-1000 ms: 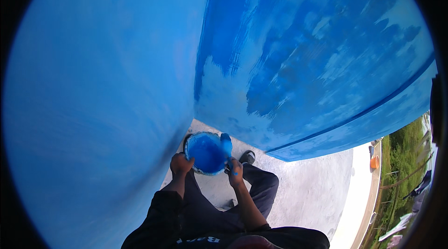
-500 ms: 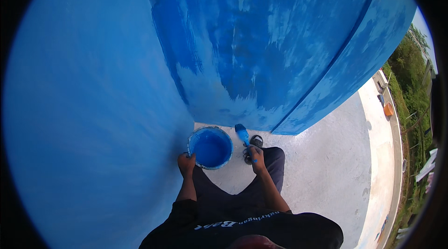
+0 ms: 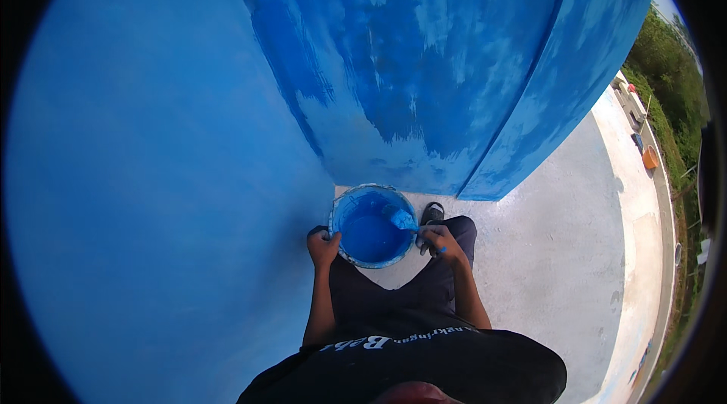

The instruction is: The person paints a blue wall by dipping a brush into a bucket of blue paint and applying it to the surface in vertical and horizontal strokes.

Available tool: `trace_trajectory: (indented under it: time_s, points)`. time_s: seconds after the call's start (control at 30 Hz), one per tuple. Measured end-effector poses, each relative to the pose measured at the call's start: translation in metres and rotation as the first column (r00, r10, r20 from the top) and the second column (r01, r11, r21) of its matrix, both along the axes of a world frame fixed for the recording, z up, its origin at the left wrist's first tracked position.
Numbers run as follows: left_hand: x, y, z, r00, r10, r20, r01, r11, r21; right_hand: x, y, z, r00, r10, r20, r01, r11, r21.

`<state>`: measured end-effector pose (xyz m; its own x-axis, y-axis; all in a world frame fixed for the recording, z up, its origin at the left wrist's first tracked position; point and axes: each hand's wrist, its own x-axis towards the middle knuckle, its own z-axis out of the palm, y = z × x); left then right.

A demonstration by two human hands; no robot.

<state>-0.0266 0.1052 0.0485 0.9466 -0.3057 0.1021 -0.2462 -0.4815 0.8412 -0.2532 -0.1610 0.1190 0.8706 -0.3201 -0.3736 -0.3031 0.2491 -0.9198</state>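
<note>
A round bucket (image 3: 359, 237) of blue paint sits between my hands in front of the corner where two blue walls meet. My left hand (image 3: 323, 246) grips the left side of its rim. My right hand (image 3: 443, 245) is closed on the handle of a blue-coated paintbrush (image 3: 401, 218), whose head rests over the right part of the bucket's opening, inside the rim. Blue paint marks the back of that hand.
The left wall (image 3: 151, 146) is evenly blue; the facing wall (image 3: 409, 63) is streaked in two shades, with a vertical groove. Grey floor (image 3: 545, 268) runs right to a ledge holding an orange container (image 3: 649, 158), with greenery beyond. My legs and dark sandal (image 3: 433, 212) flank the bucket.
The brush has moved from right of the bucket into its opening, with its head turned leftward. Bucket and left hand sit higher and farther right in view, and the view has turned.
</note>
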Motion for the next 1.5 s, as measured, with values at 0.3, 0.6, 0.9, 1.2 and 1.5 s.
trace_trajectory:
  time_s: [0.3, 0.6, 0.9, 1.2, 1.5]
  points:
    - [-0.039, -0.054, 0.082, 0.962, -0.215, 0.166, 0.208, 0.976, 0.060, 0.047, 0.020, 0.016, 0.883, 0.258, -0.393, -0.392, 0.865, -0.313]
    - [-0.060, -0.067, 0.109, 0.932, -0.343, 0.117, 0.344, 0.939, 0.011, 0.042, 0.018, -0.020, 0.859, 0.207, -0.467, -0.455, 0.727, -0.514]
    - [-0.059, -0.073, 0.109, 0.908, -0.353, 0.225, 0.401, 0.887, -0.228, 0.032, 0.024, -0.004, 0.891, 0.077, -0.448, -0.294, 0.849, -0.439]
    - [-0.061, -0.075, 0.092, 0.916, -0.393, -0.080, 0.328, 0.848, -0.416, 0.027, 0.030, -0.014, 0.964, 0.125, -0.233, -0.222, 0.861, -0.457]
    - [-0.075, -0.077, 0.110, 0.917, -0.396, -0.045, 0.371, 0.890, -0.264, 0.015, 0.029, 0.016, 0.978, 0.074, -0.195, -0.145, 0.914, -0.380]
